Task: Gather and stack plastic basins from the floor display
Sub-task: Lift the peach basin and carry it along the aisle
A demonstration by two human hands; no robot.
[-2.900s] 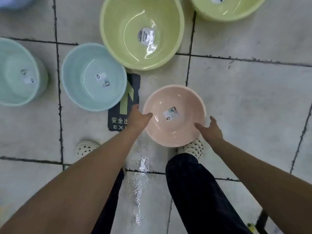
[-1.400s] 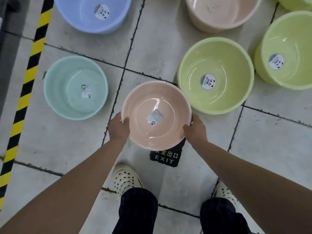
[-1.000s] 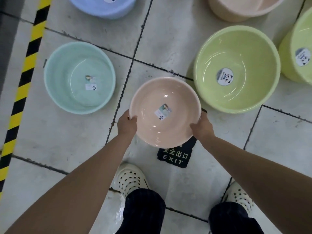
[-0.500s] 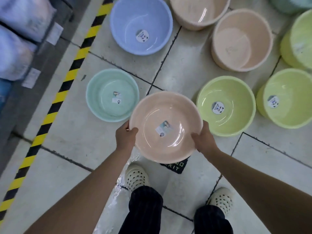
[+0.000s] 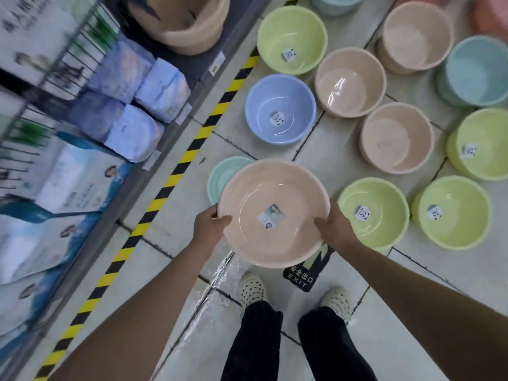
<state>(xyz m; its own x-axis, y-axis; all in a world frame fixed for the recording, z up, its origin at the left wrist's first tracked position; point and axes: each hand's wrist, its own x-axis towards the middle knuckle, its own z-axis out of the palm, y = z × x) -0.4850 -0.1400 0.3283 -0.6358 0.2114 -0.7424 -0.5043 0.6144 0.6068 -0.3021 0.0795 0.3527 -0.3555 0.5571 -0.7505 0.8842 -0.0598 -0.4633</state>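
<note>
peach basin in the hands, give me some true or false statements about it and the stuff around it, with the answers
1. The left hand and the right hand both grip the rim of the peach basin. True.
2. The peach basin rests on the floor. False: it is held up, covering part of the mint basin behind it.
3. A blue basin stands on the floor beyond it. True.
4. The nearest green basin has no sticker. False: the green basin beside the right hand has a panda sticker inside.
5. The striped tape lies to the person's right. False: the striped tape runs on the left.
</note>
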